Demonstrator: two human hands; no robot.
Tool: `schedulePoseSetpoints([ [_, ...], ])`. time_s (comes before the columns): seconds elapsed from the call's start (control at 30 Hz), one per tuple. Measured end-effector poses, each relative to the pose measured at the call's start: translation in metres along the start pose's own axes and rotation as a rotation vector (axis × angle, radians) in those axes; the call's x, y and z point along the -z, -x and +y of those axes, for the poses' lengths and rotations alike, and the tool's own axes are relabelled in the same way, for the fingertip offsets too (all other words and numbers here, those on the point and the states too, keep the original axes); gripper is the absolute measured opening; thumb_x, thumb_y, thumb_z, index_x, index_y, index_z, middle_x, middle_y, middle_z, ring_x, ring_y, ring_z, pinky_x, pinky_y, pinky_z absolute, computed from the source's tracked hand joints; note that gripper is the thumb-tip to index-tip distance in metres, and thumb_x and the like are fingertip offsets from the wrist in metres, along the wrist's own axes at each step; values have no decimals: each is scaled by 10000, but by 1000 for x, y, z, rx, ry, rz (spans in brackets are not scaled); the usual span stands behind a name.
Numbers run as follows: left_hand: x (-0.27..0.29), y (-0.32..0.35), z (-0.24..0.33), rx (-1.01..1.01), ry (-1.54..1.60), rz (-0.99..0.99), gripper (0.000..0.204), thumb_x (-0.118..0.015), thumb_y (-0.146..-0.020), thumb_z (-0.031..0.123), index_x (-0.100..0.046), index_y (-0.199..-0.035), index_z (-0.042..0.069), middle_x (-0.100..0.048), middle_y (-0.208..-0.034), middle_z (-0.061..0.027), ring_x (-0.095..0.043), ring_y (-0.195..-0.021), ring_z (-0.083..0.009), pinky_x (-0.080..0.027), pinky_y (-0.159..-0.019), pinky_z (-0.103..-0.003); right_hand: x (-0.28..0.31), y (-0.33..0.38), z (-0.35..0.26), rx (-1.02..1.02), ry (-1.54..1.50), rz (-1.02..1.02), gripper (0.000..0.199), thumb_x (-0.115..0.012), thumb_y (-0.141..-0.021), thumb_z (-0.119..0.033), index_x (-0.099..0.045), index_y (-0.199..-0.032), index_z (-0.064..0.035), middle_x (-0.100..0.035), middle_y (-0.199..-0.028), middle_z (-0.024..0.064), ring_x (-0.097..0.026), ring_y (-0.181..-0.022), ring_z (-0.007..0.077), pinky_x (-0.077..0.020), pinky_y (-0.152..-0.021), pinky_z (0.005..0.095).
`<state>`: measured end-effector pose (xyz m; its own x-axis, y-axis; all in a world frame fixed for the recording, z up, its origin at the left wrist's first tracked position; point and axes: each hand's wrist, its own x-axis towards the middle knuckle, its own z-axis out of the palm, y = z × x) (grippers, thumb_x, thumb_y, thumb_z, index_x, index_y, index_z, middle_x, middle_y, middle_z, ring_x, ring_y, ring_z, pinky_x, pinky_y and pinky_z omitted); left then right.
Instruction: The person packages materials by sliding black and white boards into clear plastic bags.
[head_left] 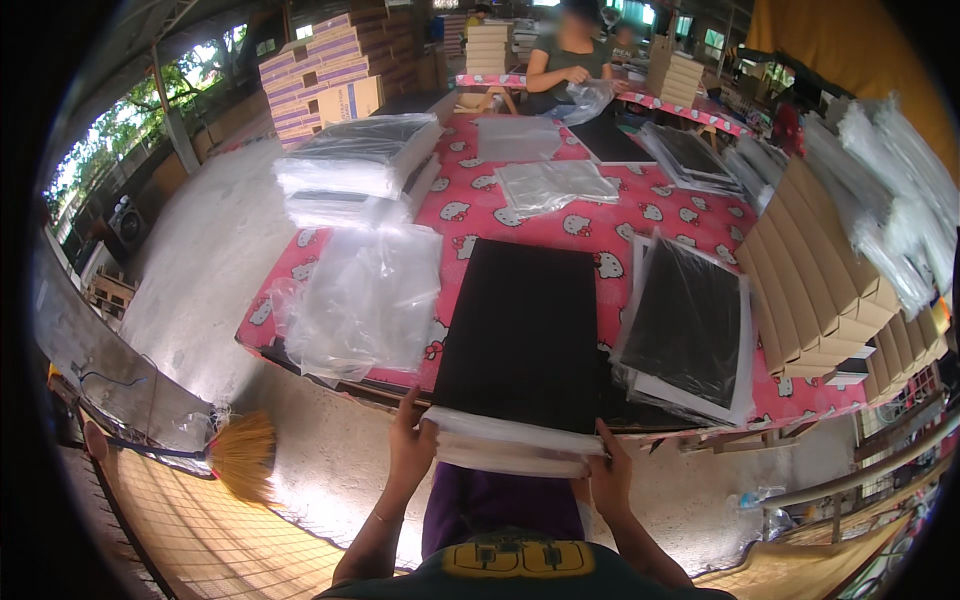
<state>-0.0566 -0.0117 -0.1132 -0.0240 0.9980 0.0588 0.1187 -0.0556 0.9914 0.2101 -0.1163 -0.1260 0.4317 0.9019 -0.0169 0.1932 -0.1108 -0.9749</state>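
Two hands (412,440) (610,468) on plastic film (520,431) at black board (515,335), yellow-lettered shirt (520,560).

Cannot count all fingers of left hand (408,445) or right hand (612,475), some hidden. Cannot trace near end of black board (515,330) at whitish plastic (520,433). Cannot make out blurred face of co-worker (558,66) or dark shirt (420,585) past lower edge.

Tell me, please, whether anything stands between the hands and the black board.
Pale plastic lies across the near edge of the black board, with the left hand at its left end and the right hand at its right. Nothing else visible stands in the way.
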Motion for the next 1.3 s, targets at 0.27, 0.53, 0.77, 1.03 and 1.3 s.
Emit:
schedulePoseSetpoints([
  [0.27, 7, 9, -6, 68, -22, -3, 450, -461, -834, 68, -512, -1264, -56, -564, -689, -48, -503, -529, -75, -405, -450, -221, 3, 3, -12, -129, -65, -13, 518, -492, -827, 28, -490, -1339, -54, -623, -1026, 106, -530, -729, 79, -449, -634, 219],
  [0.53, 14, 22, -1, -54, 187, -149, 329, -548, -832, -29, -561, -1161, -30, -594, -743, -66, -564, -562, -101, -461, -497, -233, 18, 2, 19, 285, -26, 176, 354, -501, -846, 1, -542, -1198, 0, -610, -894, 81, -591, -810, 126, -495, -699, 221],
  [0.77, 43, 5, 79, -98, 1008, -419, 399, -678, -806, 94, -514, -1161, 15, -606, -1045, -124, -618, -915, -208, -508, -806, -364, 78, -14, -104, 201, -938, -392, 552, -662, -817, -230, -424, -1278, -41, -558, -1126, 102, -579, -1013, 212, -482, -902, 376],
  [1.03, -18, -103, 195, -222, 1131, -324, 461, -559, -903, 87, -389, -1319, -15, -577, -1131, -137, -575, -1038, -231, -438, -952, -381, 53, -166, -170, 264, -1266, -408, 316, -567, -915, -179, -512, -1214, -91, -592, -1180, 52, -523, -1142, 193, -379, -1015, 403],
  [1.3, -23, -198, 17, 111, 1210, -260, 250, -525, -922, 79, -538, -1166, 23, -604, -1017, -94, -588, -893, -184, -502, -839, -333, -11, -228, -55, -238, -1257, -277, 219, -532, -941, -226, -557, -1125, -108, -602, -1135, -6, -498, -1119, 145, -321, -1028, 391],
])
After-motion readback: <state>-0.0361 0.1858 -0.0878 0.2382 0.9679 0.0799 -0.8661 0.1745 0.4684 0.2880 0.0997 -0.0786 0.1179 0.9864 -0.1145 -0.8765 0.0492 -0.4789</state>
